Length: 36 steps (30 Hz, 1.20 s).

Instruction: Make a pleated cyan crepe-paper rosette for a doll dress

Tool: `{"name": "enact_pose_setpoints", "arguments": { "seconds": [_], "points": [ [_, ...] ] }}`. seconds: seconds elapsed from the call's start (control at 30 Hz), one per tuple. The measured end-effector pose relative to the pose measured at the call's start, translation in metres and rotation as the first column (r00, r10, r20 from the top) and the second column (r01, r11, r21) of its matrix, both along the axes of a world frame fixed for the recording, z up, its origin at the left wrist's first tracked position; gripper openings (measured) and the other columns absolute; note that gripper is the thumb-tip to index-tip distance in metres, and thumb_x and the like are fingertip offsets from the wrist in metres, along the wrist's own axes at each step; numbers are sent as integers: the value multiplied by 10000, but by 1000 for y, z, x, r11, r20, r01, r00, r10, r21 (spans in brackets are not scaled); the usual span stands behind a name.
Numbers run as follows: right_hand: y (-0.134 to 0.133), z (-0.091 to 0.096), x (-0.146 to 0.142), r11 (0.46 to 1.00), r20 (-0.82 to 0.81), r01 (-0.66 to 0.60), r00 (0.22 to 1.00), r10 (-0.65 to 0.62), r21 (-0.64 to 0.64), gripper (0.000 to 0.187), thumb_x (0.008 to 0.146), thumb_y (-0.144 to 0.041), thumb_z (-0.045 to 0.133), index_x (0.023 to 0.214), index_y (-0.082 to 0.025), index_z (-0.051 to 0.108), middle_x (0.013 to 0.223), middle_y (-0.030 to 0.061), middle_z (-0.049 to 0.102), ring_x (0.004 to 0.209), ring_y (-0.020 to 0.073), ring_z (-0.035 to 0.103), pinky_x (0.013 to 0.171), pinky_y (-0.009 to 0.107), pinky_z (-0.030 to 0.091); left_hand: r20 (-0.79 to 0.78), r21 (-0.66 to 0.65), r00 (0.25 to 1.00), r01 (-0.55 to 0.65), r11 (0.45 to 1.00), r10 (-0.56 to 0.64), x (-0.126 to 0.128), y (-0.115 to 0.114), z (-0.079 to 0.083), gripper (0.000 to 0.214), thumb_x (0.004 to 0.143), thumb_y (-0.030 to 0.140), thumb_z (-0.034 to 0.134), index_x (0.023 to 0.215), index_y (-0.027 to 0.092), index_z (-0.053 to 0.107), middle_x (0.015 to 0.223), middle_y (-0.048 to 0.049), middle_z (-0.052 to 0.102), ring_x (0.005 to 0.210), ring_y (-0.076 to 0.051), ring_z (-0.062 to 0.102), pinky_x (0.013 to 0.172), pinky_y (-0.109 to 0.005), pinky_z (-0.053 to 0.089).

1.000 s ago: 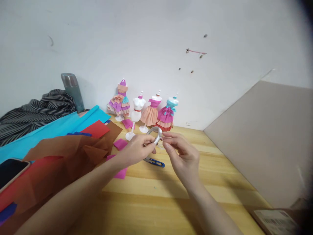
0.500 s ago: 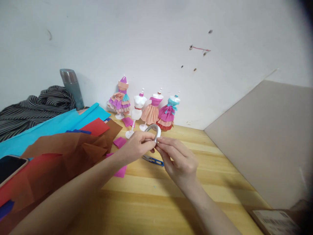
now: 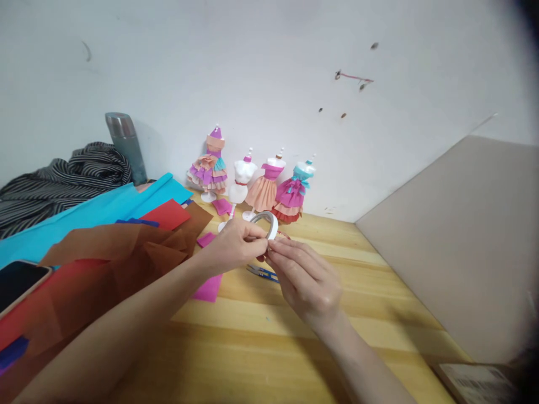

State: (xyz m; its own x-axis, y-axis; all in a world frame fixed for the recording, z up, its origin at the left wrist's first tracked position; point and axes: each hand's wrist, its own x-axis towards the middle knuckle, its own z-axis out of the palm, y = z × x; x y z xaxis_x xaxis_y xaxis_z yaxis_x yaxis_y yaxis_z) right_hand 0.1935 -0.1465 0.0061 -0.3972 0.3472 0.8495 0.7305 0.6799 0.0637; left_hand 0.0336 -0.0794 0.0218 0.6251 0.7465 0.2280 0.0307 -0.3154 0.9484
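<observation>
A narrow roll of white tape (image 3: 273, 225) is held upright above the table. My left hand (image 3: 236, 246) grips it, with fingers through the ring and the thumb on its near side. At the roll's lower edge, the fingertips of my right hand (image 3: 309, 280) are pinched together on the tape; whether a loose end sits between them is hidden. Just beneath the hands lie blue-handled thread snips (image 3: 261, 272), partly covered by the right fingers. Magenta paper pieces (image 3: 208, 289) rest beside and partly behind my left forearm.
Several small dress forms stand by the wall; one white form (image 3: 239, 193) is mostly bare, another wears a ruffled dress (image 3: 207, 171). Brown sheets (image 3: 101, 247), a turquoise sheet (image 3: 84, 210), a phone (image 3: 21, 283), striped cloth (image 3: 67, 177) and a flask (image 3: 128, 148) occupy the left. A box (image 3: 475, 381) sits front right.
The view has shifted slightly, so the background appears displaced. Both hands stay together at the tape roll, with the right fingers a little closer to the left thumb.
</observation>
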Motion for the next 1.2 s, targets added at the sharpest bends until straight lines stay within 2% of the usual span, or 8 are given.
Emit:
{"name": "enact_pose_setpoints", "arguments": {
  "seconds": [0.1, 0.17, 0.37, 0.53, 0.67, 0.83, 1.0, 1.2],
  "points": [
    [-1, 4, 0, 997, -88, -35, 996, 28, -72, 215, 826, -70, 635, 954, -226, 708, 933, 92, 766, 875, 232, 730, 775, 387, 617, -40, 63, 998, -55, 997, 57, 0, 0, -1, 237, 721, 206, 484, 490, 157, 485, 463, 48, 315, 458, -65, 300, 434, -213, 200],
    [-3, 9, 0, 985, -194, -60, 981, 28, -161, 189, 839, -77, 618, 900, -229, 711, 895, 77, 764, 844, 222, 730, 761, 378, 610, -50, 82, 998, -45, 996, 49, -1, -1, -1, 238, 740, 206, 483, 514, 148, 530, 467, 47, 340, 455, -62, 317, 436, -205, 216],
    [-6, 12, 3, 915, -507, -179, 861, -32, -362, 116, 839, -132, 645, 777, -214, 700, 859, 55, 758, 815, 219, 724, 770, 377, 584, -21, 104, 1000, -9, 995, 11, -1, 1, -2, 249, 767, 190, 495, 557, 133, 616, 533, 0, 558, 576, -115, 566, 519, -196, 365],
    [-5, 10, 6, 879, -604, -235, 793, -73, -415, 92, 834, -176, 665, 754, -207, 698, 872, 64, 749, 827, 226, 715, 779, 385, 575, -29, 54, 999, -17, 998, 18, 0, 2, -3, 219, 781, 209, 518, 641, 135, 670, 630, -38, 659, 636, -148, 622, 568, -218, 433],
    [-3, 7, 2, 919, -549, -172, 834, -56, -355, 101, 835, -155, 656, 789, -222, 717, 896, 61, 729, 832, 208, 696, 771, 368, 567, 24, -23, 999, 42, 999, -41, 2, 0, 0, 233, 824, 264, 500, 751, 127, 673, 679, -46, 652, 646, -138, 591, 605, -230, 442],
    [0, -3, -5, 984, -395, 15, 915, -85, -178, 166, 824, -114, 645, 896, -228, 741, 859, 64, 618, 742, 177, 632, 619, 321, 557, 105, -112, 988, 122, 986, -110, 6, -3, -3, 269, 825, 321, 524, 644, 129, 578, 583, 11, 488, 555, -93, 434, 539, -221, 338],
    [-1, -7, -3, 994, -190, 88, 977, -100, -71, 212, 804, -53, 645, 966, -179, 702, 817, 59, 572, 727, 164, 582, 594, 300, 523, 233, -296, 958, 232, 927, -166, 7, -4, -6, 288, 803, 365, 589, 650, 121, 592, 582, 5, 488, 565, -102, 437, 567, -242, 356],
    [-6, 0, -2, 995, -91, 96, 991, -99, -35, 202, 812, -19, 631, 956, -158, 654, 834, 66, 574, 760, 154, 601, 640, 274, 531, 314, -429, 935, 294, 854, -164, 5, -3, -5, 261, 726, 344, 704, 646, 109, 625, 623, -16, 549, 592, -102, 486, 585, -244, 364]
  ]
}}
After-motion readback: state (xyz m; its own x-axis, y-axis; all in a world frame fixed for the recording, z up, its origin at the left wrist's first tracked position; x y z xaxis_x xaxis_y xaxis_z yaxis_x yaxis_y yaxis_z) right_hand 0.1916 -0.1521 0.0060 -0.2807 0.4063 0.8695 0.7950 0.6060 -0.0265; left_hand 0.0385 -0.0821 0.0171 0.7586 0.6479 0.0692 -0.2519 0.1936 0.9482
